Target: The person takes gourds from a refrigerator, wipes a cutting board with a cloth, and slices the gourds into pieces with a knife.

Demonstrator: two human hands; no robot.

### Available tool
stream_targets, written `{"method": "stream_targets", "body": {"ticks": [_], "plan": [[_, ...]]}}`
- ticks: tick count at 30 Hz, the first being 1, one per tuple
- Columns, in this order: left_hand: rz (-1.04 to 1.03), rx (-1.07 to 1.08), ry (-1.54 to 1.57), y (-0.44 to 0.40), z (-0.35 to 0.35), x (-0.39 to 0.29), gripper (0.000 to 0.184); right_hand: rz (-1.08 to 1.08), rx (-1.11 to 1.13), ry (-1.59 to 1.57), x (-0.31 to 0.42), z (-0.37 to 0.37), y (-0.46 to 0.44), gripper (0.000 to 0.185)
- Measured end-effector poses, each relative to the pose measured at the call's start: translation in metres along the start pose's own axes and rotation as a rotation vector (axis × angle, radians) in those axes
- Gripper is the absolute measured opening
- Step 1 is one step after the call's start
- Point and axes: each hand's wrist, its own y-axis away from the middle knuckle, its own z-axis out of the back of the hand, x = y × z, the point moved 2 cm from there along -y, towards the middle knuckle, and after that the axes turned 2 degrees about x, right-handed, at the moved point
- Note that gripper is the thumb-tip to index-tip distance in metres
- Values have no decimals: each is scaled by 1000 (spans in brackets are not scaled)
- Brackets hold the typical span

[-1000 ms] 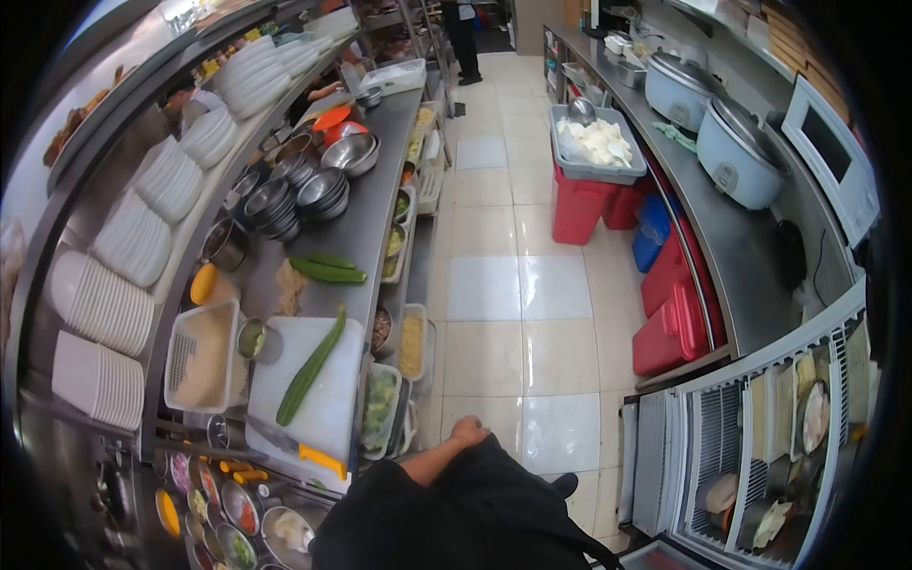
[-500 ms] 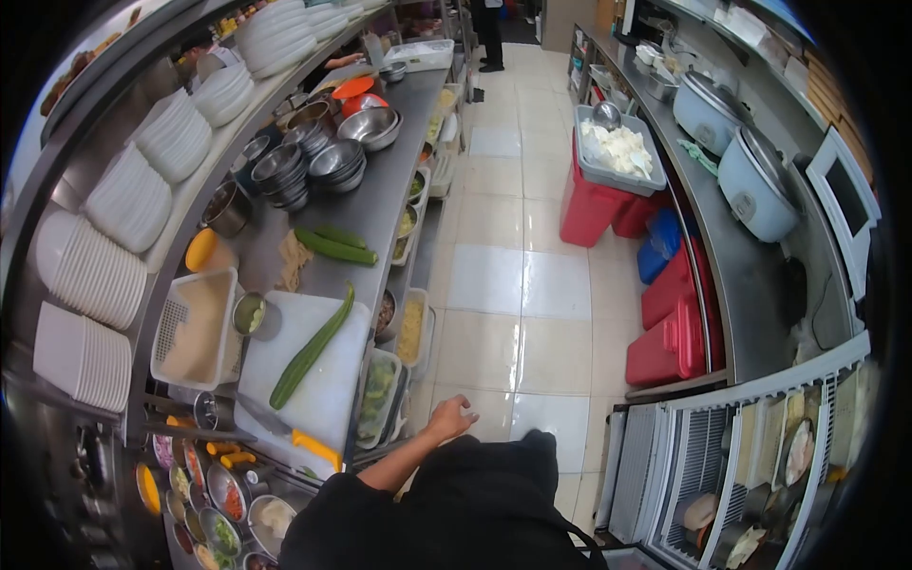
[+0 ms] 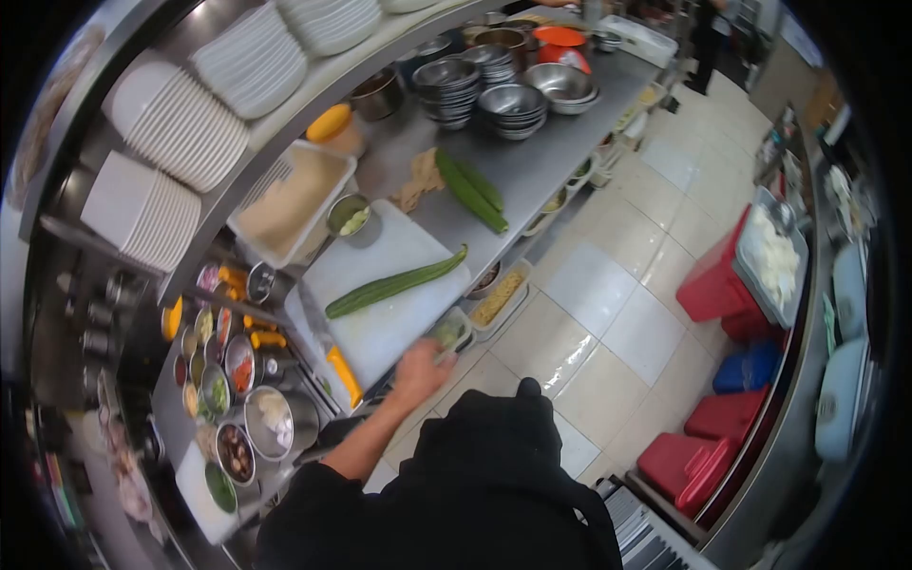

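My left hand (image 3: 423, 372) is beside the front edge of the white cutting board (image 3: 380, 323), next to a tub of green pieces (image 3: 448, 334) below the counter edge. Its fingers are smeared by motion, so I cannot make out whether they hold anything. On the board lies a long ridged green gourd (image 3: 397, 282). A knife with an orange handle (image 3: 344, 376) rests at the board's near left edge. A small metal cup (image 3: 349, 216) of pale green pieces stands at its far corner. My right hand is out of view.
Two more gourds (image 3: 470, 190) and a tan cloth (image 3: 418, 180) lie beyond the board. Stacked metal bowls (image 3: 513, 109) stand farther along. Ingredient pots (image 3: 282, 423) crowd the left. Red bins (image 3: 698, 446) stand right of the aisle; a person (image 3: 705, 47) stands at its far end.
My view has turned left and come nearer the counter. My left hand has moved from over the aisle floor to the counter's edge by the board and the tub.
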Motion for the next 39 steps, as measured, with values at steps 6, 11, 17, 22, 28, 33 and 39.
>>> {"method": "stream_targets", "body": {"ticks": [6, 11, 17, 22, 28, 33, 39], "plan": [[386, -492, -314, 10, 57, 68, 38, 118, 84, 99, 74, 39, -68, 45], [838, -491, -356, 29, 49, 113, 54, 176, 140, 215, 106, 39, -93, 48], [866, -443, -160, 33, 29, 159, 42, 306, 88, 356, 159, -2, -105, 51], [758, -512, -120, 45, 23, 166, 40, 916, -48, -9, 328, -65, -125, 52], [698, -561, -17, 51, 28, 159, 42, 1682, 199, 118, 553, -127, 130, 56], [780, -427, -13, 42, 38, 165, 48, 2018, 167, 535, 598, -230, 203, 53], [832, -334, 40, 36, 43, 182, 57, 1870, 324, 782, 589, -253, 167, 44]]}}
